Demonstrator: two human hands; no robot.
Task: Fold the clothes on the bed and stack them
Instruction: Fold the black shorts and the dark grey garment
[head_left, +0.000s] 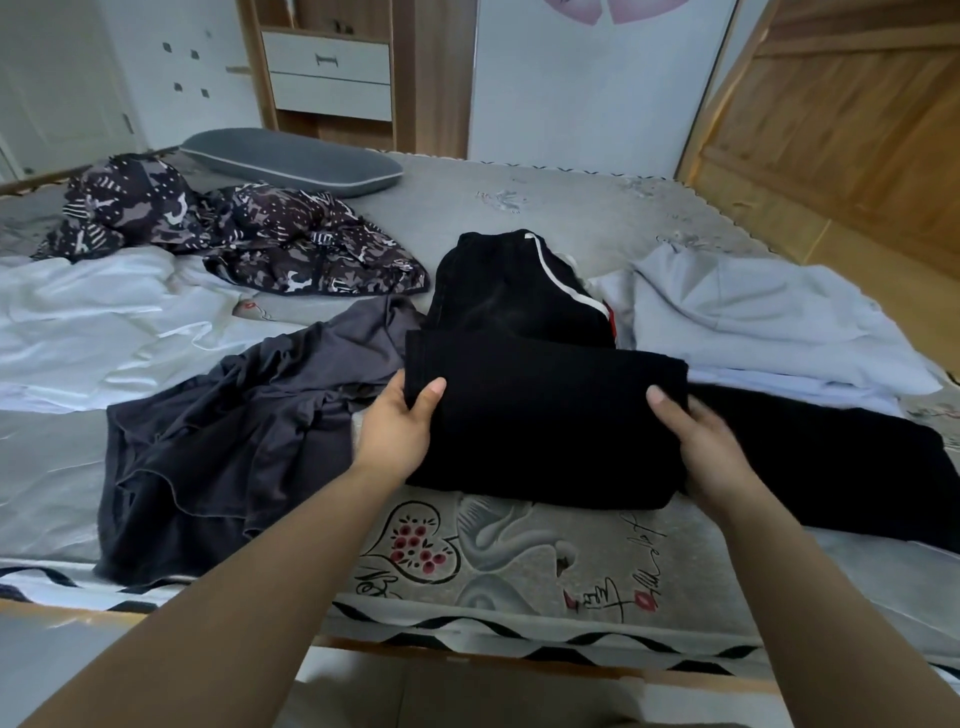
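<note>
A person's left hand (400, 423) and right hand (698, 434) grip the two ends of a black garment (545, 415) doubled over near the front edge of the bed (519, 561), thumbs on top and the other fingers curled under the cloth. That piece looks only partly folded, with black trousers with a white stripe (514, 286) lying just behind it. A dark grey garment (223, 441), white clothing (98, 322), a pale blue top (769, 322) and a patterned item (249, 228) lie loose around it, and no finished stack is visible, so most of the job appears to remain
</note>
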